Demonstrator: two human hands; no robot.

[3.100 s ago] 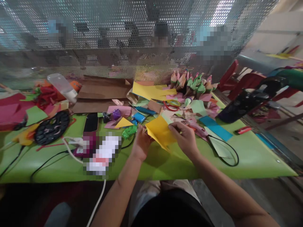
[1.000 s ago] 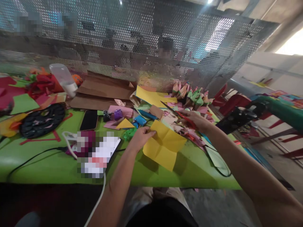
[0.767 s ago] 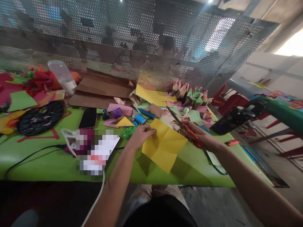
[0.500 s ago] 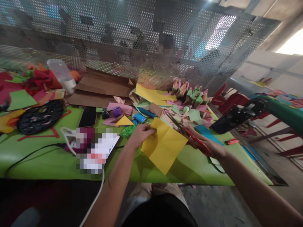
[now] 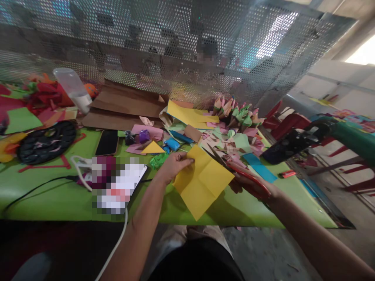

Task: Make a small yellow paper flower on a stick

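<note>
A creased square sheet of yellow paper (image 5: 202, 183) is held up over the front of the green table, its lower corner pointing down toward me. My left hand (image 5: 175, 166) pinches its upper left edge between thumb and fingers. In my right hand (image 5: 249, 185) is a pair of scissors (image 5: 252, 179) with red handles. Their blades point up and left, spread apart, behind the upper right edge of the sheet. Whether a blade touches the paper I cannot tell. The fingers in the handles are partly hidden.
Paper scraps (image 5: 222, 136) and paper cones (image 5: 231, 111) lie behind my hands. Brown cardboard (image 5: 123, 105) leans near the perforated metal panel (image 5: 164, 47). To the left are a lit phone (image 5: 123, 187), a dark phone (image 5: 107, 143) and a tilted plastic bottle (image 5: 72, 88). A dark bottle (image 5: 285, 146) lies right.
The scissors' blades have spread wider, and my right hand has shifted slightly right. The yellow sheet has turned a little, its lower corner moving left. My left hand keeps its pinch.
</note>
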